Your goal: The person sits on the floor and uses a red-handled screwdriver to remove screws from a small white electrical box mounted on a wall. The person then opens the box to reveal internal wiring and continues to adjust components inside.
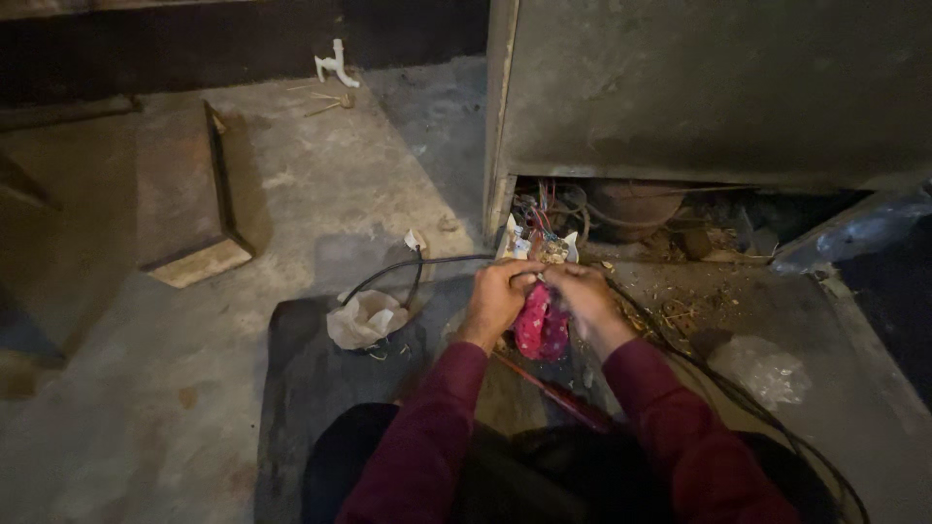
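I see both hands meeting low in front of the appliance's open base. My left hand and right hand are pressed fingertip to fingertip over a pink-red cloth, which hangs bunched just under them, touching both palms. Just beyond the fingers sits a small white wiring block with thin coloured wires running back into the dark compartment.

The risk I judge here: the loose black cable curves past the left wrist and more cable trails by the right sleeve, so a tug could drag the block or strain its thin wires. Debris on the floor could also foul the work.

Both forearms angle inward from the maroon sleeves, wrists bent down, fingers curled. The 2 hands look pinched on something small at the cloth's top edge, possibly a wire end, but in this dim view I cannot tell what. A crumpled white bag lies well left.
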